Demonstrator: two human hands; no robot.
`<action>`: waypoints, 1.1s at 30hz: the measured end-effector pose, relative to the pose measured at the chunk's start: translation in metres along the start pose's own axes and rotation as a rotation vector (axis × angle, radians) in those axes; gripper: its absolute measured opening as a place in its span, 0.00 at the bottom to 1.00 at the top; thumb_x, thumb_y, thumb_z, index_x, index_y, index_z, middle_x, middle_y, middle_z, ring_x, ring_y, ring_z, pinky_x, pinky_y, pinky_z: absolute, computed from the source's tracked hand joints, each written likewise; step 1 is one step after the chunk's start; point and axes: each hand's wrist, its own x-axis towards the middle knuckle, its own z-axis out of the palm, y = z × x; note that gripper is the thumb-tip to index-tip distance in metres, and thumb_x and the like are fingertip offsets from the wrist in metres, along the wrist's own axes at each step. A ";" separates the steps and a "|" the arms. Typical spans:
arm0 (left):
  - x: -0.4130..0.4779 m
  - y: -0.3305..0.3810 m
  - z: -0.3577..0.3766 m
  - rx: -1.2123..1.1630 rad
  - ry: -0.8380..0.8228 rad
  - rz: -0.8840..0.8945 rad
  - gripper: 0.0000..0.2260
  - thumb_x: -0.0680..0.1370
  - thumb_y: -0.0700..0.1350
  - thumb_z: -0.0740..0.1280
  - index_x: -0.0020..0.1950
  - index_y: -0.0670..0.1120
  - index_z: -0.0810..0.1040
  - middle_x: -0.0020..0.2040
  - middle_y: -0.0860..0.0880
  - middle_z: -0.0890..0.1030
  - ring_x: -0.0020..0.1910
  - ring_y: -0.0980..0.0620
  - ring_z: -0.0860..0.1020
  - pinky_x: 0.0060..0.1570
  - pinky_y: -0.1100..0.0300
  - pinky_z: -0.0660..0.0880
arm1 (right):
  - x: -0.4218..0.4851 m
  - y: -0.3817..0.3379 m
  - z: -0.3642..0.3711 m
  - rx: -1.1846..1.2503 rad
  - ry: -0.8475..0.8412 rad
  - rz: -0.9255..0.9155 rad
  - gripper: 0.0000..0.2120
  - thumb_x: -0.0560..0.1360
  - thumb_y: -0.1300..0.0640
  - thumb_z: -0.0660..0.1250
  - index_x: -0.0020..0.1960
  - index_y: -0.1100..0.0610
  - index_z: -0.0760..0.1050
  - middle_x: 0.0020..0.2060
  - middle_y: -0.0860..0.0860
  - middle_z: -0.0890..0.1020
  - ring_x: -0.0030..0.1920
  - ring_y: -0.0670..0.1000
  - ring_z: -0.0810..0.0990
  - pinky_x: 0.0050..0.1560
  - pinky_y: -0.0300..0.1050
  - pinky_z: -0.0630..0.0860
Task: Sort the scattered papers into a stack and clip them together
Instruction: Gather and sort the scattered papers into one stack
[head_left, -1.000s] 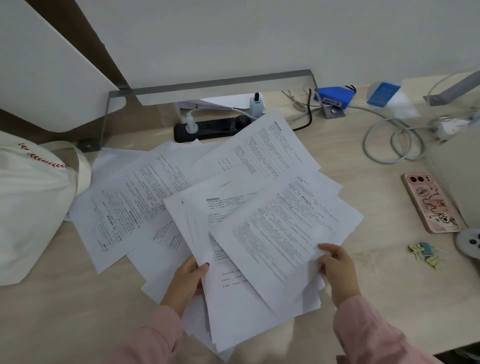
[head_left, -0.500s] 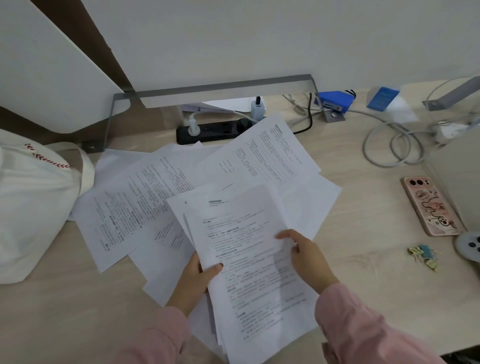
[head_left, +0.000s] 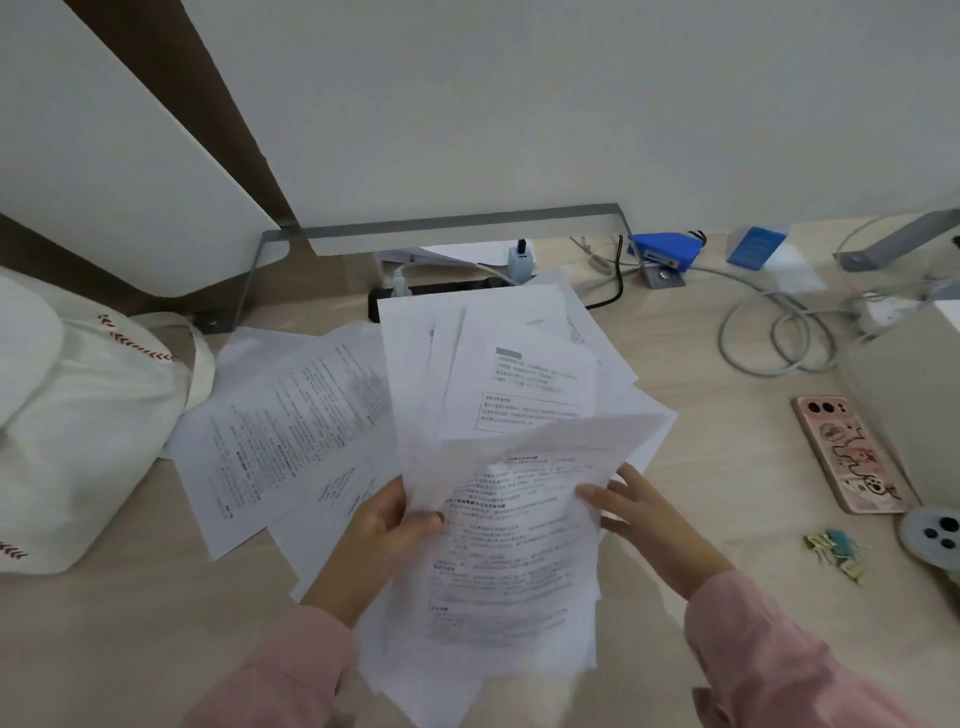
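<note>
A loose bundle of printed sheets (head_left: 498, 519) is lifted off the desk and fans upward toward the wall. My left hand (head_left: 384, 525) grips the bundle at its left edge, thumb on top. My right hand (head_left: 639, 509) touches the bundle's right edge with straight fingers. More printed papers (head_left: 280, 431) lie spread on the desk to the left, partly under the bundle. A small heap of yellow and blue binder clips (head_left: 836, 553) sits on the desk at the right.
A white tote bag (head_left: 78, 415) stands at the left. A black power strip (head_left: 447, 291) and coiled grey cables (head_left: 774, 338) lie at the back. A pink-cased phone (head_left: 852, 452) rests at the right, beside a beige box (head_left: 914, 395).
The gathered sheets have been raised from the desk and now fan upright. My right hand moved from the top sheet's upper edge to the bundle's right side.
</note>
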 end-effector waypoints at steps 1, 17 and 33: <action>0.000 0.007 0.000 0.010 0.015 0.022 0.12 0.65 0.42 0.65 0.46 0.53 0.78 0.39 0.64 0.84 0.41 0.67 0.80 0.43 0.67 0.76 | -0.003 -0.005 -0.001 0.012 -0.020 -0.022 0.33 0.62 0.48 0.74 0.65 0.51 0.69 0.54 0.51 0.83 0.53 0.48 0.82 0.54 0.43 0.75; -0.001 0.044 0.001 -0.043 0.245 0.266 0.17 0.75 0.32 0.64 0.49 0.56 0.76 0.48 0.59 0.80 0.42 0.70 0.79 0.40 0.77 0.74 | -0.048 -0.082 0.006 0.027 0.060 -0.488 0.15 0.70 0.65 0.66 0.56 0.57 0.78 0.51 0.49 0.84 0.53 0.46 0.82 0.49 0.34 0.77; -0.013 0.021 0.017 -0.156 0.432 0.279 0.15 0.74 0.29 0.63 0.48 0.49 0.76 0.46 0.55 0.80 0.40 0.69 0.78 0.41 0.76 0.74 | -0.044 -0.058 0.027 0.028 0.123 -0.415 0.13 0.74 0.67 0.62 0.51 0.53 0.78 0.43 0.42 0.85 0.47 0.41 0.82 0.43 0.30 0.76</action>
